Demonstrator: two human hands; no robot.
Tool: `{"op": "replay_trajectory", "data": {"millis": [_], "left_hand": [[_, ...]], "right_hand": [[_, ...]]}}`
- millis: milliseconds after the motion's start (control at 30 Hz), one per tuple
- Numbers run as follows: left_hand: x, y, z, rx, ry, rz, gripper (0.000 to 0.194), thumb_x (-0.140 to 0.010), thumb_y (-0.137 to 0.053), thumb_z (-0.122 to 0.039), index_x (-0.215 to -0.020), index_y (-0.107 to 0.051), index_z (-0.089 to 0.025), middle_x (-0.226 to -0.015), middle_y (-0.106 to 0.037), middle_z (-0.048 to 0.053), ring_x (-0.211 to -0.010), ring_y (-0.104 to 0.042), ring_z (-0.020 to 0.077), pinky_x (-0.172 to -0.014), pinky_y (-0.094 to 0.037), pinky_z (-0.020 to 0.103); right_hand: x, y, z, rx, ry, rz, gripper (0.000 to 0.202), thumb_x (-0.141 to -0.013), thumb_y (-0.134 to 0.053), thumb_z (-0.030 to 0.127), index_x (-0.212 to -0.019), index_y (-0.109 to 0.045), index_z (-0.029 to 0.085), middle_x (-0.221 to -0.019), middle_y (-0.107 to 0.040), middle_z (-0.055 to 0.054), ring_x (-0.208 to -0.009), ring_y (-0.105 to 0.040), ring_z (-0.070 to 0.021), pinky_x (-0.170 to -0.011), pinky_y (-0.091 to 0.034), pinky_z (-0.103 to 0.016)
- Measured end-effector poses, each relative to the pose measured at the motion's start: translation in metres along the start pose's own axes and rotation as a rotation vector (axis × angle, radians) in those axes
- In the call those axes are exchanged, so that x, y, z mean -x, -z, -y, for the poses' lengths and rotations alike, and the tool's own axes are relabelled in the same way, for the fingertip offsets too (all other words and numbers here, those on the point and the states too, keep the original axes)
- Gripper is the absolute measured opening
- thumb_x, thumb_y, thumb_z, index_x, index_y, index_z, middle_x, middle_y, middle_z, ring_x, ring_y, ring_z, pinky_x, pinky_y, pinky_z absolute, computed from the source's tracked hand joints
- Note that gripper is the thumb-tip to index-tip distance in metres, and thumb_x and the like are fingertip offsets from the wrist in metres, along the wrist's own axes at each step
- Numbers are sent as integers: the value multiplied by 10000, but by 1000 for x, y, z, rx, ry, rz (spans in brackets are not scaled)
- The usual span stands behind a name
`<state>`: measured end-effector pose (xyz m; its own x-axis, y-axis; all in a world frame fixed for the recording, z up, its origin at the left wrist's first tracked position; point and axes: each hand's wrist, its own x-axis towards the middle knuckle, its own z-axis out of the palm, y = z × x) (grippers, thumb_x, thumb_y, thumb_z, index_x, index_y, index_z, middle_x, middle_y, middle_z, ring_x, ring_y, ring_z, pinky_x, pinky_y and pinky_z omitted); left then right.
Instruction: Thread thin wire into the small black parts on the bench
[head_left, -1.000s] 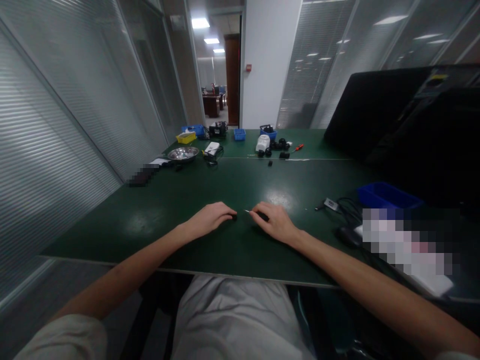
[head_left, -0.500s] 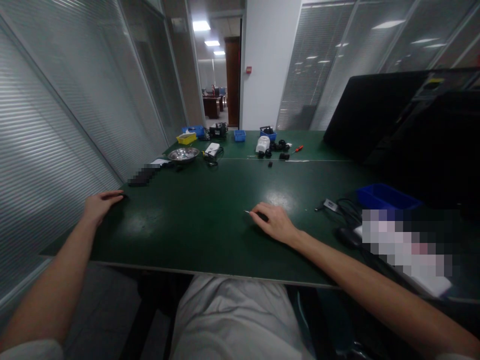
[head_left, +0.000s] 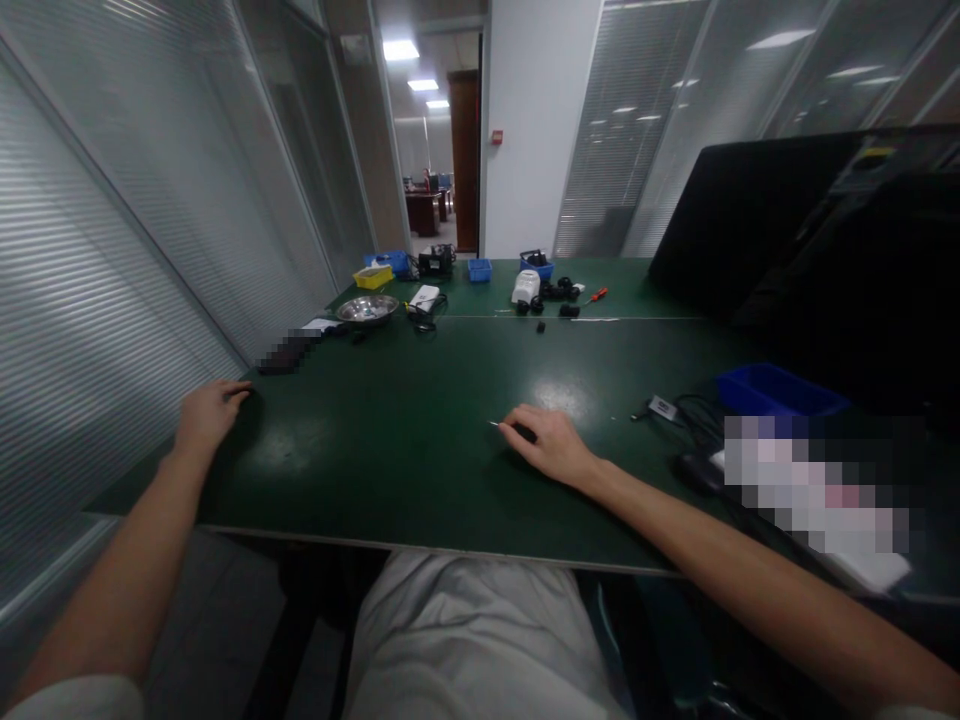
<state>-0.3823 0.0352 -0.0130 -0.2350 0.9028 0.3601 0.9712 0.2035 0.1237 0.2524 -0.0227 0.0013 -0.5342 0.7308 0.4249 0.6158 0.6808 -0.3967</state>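
Observation:
At the left edge of the green table, my left hand is closed, with its thumb and fingers pinched round a small dark object too small to name. My right hand rests near the middle of the table. Its fingers and thumb pinch a thin object whose pale, pointed tip sticks out to the left; the rest is hidden in the hand. Beyond my left hand lies a dark blurred-out item.
A metal bowl, yellow tray, white device, small blue box and red-handled screwdriver stand far back. On the right are a blue bin, cables, a black mouse and a dark monitor.
My left hand has shifted slightly to the right and turned, with the dark object between its fingers. My right hand has stayed in place.

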Motion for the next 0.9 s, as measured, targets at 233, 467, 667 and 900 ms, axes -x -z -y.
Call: {"op": "replay_trajectory", "data": {"millis": [233,467,667,900], "left_hand": [[4,5,-7,-83,-42,22,377,-979,-554,-288,-1244,-727,-82,-1298,-690,139,-1201,-606,285,-1047,-412,330],[4,2,-2,-78,-52,-3,368,-979,-572,-295,-1248,-729,-100,-1275,-702,112,-1142,-622,271,-1010,-424,320],[7,8,-11,-92,-16,8,408,-971,-565,-283,-1291,-711,-77,-1230,-714,142,-1088,-630,269,-971,-420,304],[12,16,-19,-69,104,44,446,-979,-547,-374,-1283,-723,-100,-1127,-737,157,-980,-607,275,-912,-407,317]], "right_hand": [[-1,0,0,-8,14,-3,302,-1059,-472,409,-982,-688,212,-915,-709,-44,-745,-626,-154,-665,-439,-270],[-1,-1,-2,-9,25,12,311,-1057,-475,419,-968,-687,209,-910,-708,-41,-733,-619,-148,-685,-442,-274],[-1,-2,-3,-3,20,16,306,-1055,-483,419,-951,-681,210,-890,-697,-32,-747,-620,-146,-690,-436,-269],[-1,0,-2,-20,20,23,287,-1050,-497,406,-969,-694,215,-899,-710,-40,-737,-625,-152,-688,-443,-278]]}}
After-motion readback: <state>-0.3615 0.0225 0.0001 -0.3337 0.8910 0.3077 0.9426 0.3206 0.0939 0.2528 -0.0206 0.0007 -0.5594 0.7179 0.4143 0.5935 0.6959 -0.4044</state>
